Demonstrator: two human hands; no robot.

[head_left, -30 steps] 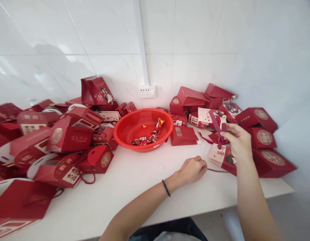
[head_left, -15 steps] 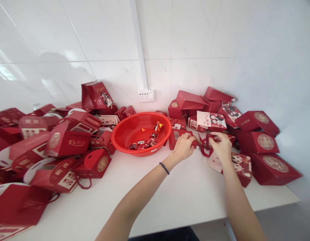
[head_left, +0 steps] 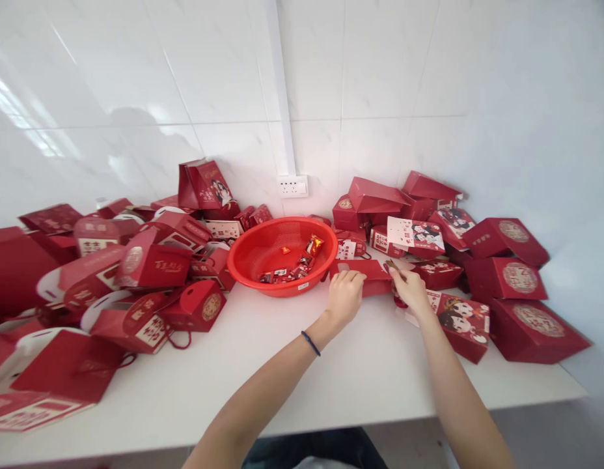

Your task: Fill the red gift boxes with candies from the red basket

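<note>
A red paper gift box (head_left: 368, 268) lies on its side between my hands, just right of the basin. My left hand (head_left: 345, 294) grips its near left edge with curled fingers. At the box's right end my right hand (head_left: 409, 286) is closed, thumb and fingers pinched on a dark red ribbon (head_left: 400, 301), part of which hangs below the fingers. The palm hides most of the ribbon. A red plastic basin (head_left: 282, 290) with several wrapped sweets (head_left: 302, 267) stands to the left of the box.
Many red gift boxes (head_left: 153, 264) are heaped on the left of the white table (head_left: 282, 365). More boxes (head_left: 517, 277) are stacked at the right, and a box with cartoon figures (head_left: 465, 322) lies beside my right forearm. A socket (head_left: 293, 186) is on the tiled wall.
The ribbon was stretched loosely between my hands; now it is gathered at my right hand. My left hand has moved slightly left and down, my right hand left, and the box sits more squarely between them.
</note>
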